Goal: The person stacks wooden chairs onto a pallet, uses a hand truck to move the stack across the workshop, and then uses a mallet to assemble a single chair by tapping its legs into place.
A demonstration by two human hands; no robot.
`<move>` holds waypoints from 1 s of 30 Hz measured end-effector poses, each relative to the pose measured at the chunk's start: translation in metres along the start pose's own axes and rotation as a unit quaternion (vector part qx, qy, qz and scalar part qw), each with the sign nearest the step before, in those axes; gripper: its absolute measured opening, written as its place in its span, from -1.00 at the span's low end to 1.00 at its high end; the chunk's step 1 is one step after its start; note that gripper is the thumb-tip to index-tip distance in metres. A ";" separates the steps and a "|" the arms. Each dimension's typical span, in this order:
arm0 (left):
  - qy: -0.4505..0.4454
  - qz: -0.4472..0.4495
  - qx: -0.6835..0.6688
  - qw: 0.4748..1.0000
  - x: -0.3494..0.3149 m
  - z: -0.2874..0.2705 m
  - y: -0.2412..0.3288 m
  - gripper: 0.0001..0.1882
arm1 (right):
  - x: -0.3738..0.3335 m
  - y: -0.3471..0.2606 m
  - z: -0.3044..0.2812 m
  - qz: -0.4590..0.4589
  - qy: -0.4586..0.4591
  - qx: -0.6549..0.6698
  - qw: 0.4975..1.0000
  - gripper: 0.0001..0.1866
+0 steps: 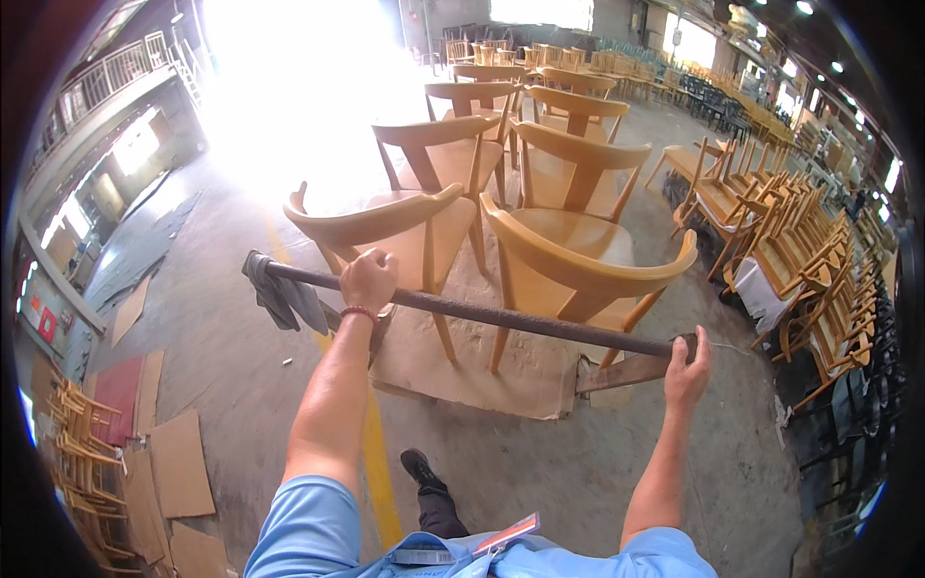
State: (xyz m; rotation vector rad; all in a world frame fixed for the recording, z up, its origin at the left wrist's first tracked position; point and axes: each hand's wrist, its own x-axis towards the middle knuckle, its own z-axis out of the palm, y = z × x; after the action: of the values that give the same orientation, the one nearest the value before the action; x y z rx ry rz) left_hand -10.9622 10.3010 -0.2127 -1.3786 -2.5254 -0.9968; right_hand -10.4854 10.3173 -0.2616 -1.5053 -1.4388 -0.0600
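Note:
A long dark push bar (520, 321) runs across in front of me, at the near end of a low cart loaded with wooden chairs. My left hand (369, 279) is wrapped around it, left of its middle. At its right end my right hand (686, 368) grips the corner, thumb and fingers about the bar. A grey cloth (281, 294) hangs over the left end. Just beyond stand two light wooden chairs with curved backrests, the left chair (381, 223) and the right chair (588, 265). More chairs stand in two rows behind them, on a cardboard sheet (472, 378).
Stacked wooden chairs (785, 255) line the right side, with dark chairs near them. Cardboard sheets (181, 464) and more wooden chairs (87, 453) lie at the left. A yellow floor line (378, 472) passes beside my foot. Bright light fills an opening ahead on the left.

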 end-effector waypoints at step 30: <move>-0.039 0.066 -0.065 0.995 0.440 0.099 -0.204 -0.72 | 0.025 -0.248 0.336 -0.109 0.066 0.084 0.988 -0.74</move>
State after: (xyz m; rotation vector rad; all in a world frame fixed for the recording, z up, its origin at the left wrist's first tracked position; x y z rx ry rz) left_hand -11.3577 10.5979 -0.2266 -1.6260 -2.4233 -1.1189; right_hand -10.8603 10.5020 -0.2616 -1.1832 -1.4584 -0.1644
